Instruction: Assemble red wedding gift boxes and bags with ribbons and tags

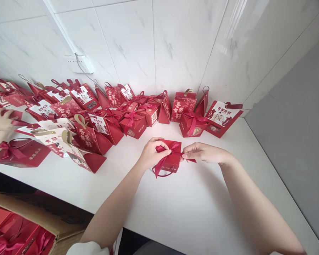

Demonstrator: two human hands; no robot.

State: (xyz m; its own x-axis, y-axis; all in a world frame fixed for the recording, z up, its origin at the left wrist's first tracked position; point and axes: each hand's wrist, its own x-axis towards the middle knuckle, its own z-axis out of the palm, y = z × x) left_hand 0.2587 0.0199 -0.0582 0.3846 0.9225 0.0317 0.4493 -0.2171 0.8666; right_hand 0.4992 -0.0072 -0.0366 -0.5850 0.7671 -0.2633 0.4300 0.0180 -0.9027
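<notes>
A small red gift box (173, 165) sits on the white table in front of me, its dark cord handle (163, 175) looped on the near side. Across its top runs a magenta ribbon (161, 163) tied in a bow. My left hand (154, 151) pinches the ribbon near the knot, thumb and fingers together. At the right side of the box, my right hand (202, 153) grips a ribbon end between thumb and fingers, with the tail sticking out below. The part of the ribbon under my fingertips is hidden.
Several red gift boxes (134, 125) and printed bags stand along the tiled wall. A cardboard carton (61, 226) holding more red boxes is at lower left. Another person's hand (1, 122) reaches in at far left. A socket (79, 63) with a cable is on the wall.
</notes>
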